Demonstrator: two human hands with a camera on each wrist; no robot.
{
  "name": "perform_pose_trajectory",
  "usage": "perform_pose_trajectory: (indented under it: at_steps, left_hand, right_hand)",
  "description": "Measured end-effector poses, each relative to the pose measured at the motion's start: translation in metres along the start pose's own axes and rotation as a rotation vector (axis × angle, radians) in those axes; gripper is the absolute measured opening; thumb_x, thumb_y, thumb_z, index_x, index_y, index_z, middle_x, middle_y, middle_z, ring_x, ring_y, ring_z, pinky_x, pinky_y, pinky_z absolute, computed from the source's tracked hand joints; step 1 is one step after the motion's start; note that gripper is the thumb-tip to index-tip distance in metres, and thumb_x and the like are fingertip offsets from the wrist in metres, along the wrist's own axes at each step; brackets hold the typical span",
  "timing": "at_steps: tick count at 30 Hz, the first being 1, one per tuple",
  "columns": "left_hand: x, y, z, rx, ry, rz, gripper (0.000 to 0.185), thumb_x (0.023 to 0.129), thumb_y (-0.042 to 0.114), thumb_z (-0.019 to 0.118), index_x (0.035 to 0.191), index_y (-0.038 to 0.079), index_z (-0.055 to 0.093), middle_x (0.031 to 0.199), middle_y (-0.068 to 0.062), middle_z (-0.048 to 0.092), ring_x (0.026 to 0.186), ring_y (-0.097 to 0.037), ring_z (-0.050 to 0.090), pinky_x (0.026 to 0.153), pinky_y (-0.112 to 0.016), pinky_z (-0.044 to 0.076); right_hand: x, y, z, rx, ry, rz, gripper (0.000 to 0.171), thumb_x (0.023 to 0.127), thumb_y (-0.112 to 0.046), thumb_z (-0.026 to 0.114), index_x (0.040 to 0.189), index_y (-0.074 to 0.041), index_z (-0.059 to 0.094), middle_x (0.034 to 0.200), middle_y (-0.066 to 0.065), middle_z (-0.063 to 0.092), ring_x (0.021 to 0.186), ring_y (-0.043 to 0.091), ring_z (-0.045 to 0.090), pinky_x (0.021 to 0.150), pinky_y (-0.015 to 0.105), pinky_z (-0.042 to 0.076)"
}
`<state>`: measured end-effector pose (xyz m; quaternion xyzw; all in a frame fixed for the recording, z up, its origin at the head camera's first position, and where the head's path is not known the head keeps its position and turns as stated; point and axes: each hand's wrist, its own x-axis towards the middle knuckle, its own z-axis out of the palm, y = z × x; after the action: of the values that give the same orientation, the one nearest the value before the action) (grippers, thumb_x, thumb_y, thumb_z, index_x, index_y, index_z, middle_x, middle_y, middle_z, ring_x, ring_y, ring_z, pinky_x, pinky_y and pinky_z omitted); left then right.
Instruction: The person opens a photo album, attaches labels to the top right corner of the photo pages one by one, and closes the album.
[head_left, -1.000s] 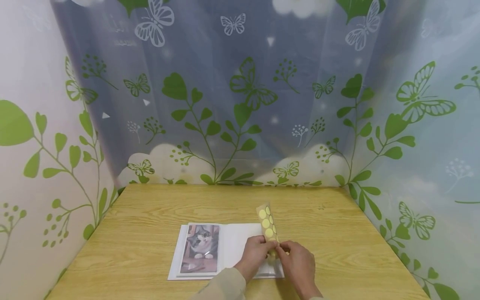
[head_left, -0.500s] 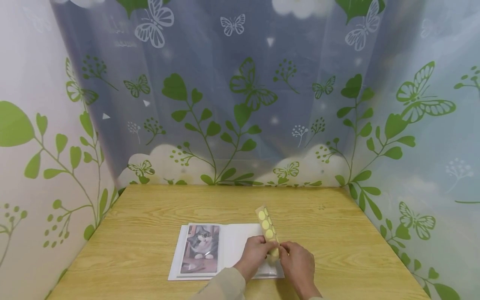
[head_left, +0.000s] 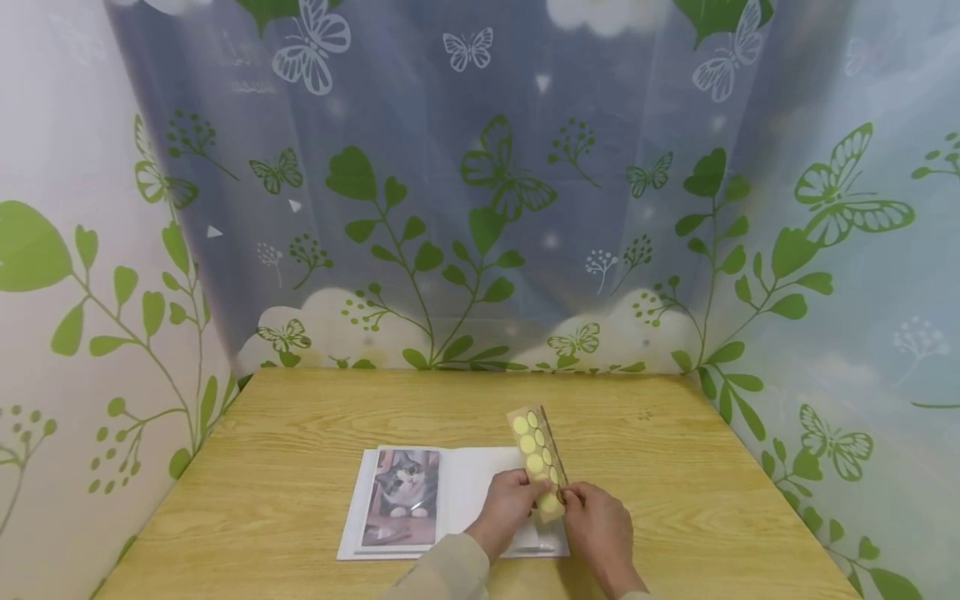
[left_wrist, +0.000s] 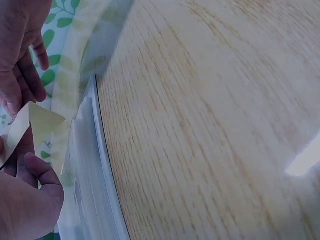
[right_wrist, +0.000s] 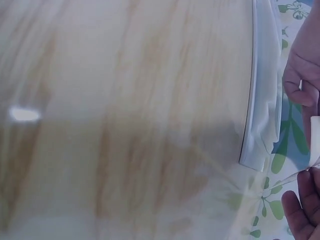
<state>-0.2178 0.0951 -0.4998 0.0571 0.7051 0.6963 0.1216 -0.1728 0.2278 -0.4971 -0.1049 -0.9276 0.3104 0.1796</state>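
I held a strip of yellow round stickers (head_left: 537, 454) up on its end above the right-hand page of an open photo album (head_left: 452, 510), which lay near me on the wooden table (head_left: 675, 467). My left hand (head_left: 508, 504) pinched the strip's lower end from the left, fingers curled around it, and my right hand (head_left: 600, 525) pinched the same end from the right, the two hands almost touching. The strip leaned away from me, its top tilted a little to the left. On the album's left page sat a photo of a cat (head_left: 403, 493). Behind the table hung a curtain (head_left: 480, 192) printed with green leaves and butterflies.
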Motion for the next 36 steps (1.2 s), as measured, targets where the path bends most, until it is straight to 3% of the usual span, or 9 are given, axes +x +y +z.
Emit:
perform_pose_trajectory:
  at_steps: [4, 10, 16, 22, 30, 36]
  left_hand:
    - [0.000, 0.000, -0.001, -0.031, -0.003, 0.004, 0.025, 0.093, 0.015, 0.065, 0.112, -0.001, 0.070, 0.088, -0.001, 0.072, 0.070, -0.008, 0.059, 0.063, -0.023, 0.047]
    - [0.001, -0.003, -0.001, -0.068, -0.005, 0.017, 0.026, 0.094, 0.013, 0.064, 0.114, -0.003, 0.068, 0.089, -0.005, 0.072, 0.066, -0.009, 0.056, 0.059, -0.022, 0.045]
    - [0.002, -0.004, -0.002, -0.084, -0.070, 0.016, 0.028, 0.093, 0.014, 0.062, 0.115, -0.002, 0.068, 0.091, -0.006, 0.073, 0.069, -0.010, 0.062, 0.061, -0.023, 0.049]
    - [0.002, -0.002, -0.003, -0.105, -0.129, 0.019, 0.030, 0.093, 0.015, 0.060, 0.118, -0.002, 0.067, 0.096, -0.010, 0.074, 0.074, -0.011, 0.067, 0.063, -0.023, 0.054]
    - [0.002, -0.002, -0.004, -0.038, -0.063, 0.012, 0.025, 0.093, 0.016, 0.063, 0.110, 0.000, 0.070, 0.086, -0.005, 0.073, 0.067, -0.010, 0.062, 0.059, -0.022, 0.049]
    - [0.003, -0.003, -0.003, 0.015, -0.040, -0.010, 0.017, 0.084, 0.005, 0.071, 0.100, 0.000, 0.070, 0.079, 0.000, 0.069, 0.064, -0.010, 0.054, 0.058, -0.023, 0.045]
  right_hand:
    - [0.000, 0.003, -0.001, 0.038, -0.041, 0.022, 0.018, 0.094, -0.020, 0.063, 0.102, -0.011, 0.076, 0.103, 0.010, 0.073, 0.093, 0.029, 0.068, 0.074, 0.049, 0.053]
    - [0.003, 0.008, -0.008, 0.106, -0.143, 0.059, 0.044, 0.100, -0.026, 0.053, 0.130, 0.006, 0.058, 0.123, 0.026, 0.064, 0.111, 0.044, 0.061, 0.090, 0.060, 0.049]
    - [0.009, 0.011, -0.013, 0.208, -0.180, 0.133, 0.047, 0.100, -0.020, 0.051, 0.135, 0.011, 0.050, 0.114, 0.025, 0.067, 0.097, 0.034, 0.066, 0.083, 0.050, 0.055]
    - [0.013, 0.009, -0.015, 0.198, -0.200, 0.172, 0.050, 0.101, -0.021, 0.048, 0.138, 0.013, 0.045, 0.119, 0.029, 0.063, 0.101, 0.039, 0.064, 0.083, 0.051, 0.054]
    - [0.016, 0.015, -0.017, 0.221, -0.077, 0.199, 0.047, 0.101, -0.022, 0.052, 0.138, 0.009, 0.047, 0.102, 0.018, 0.059, 0.083, 0.025, 0.058, 0.062, 0.033, 0.048]
    - [0.017, 0.016, -0.019, 0.236, -0.047, 0.245, 0.049, 0.102, -0.023, 0.051, 0.141, 0.006, 0.043, 0.103, 0.017, 0.057, 0.079, 0.024, 0.056, 0.059, 0.031, 0.044]
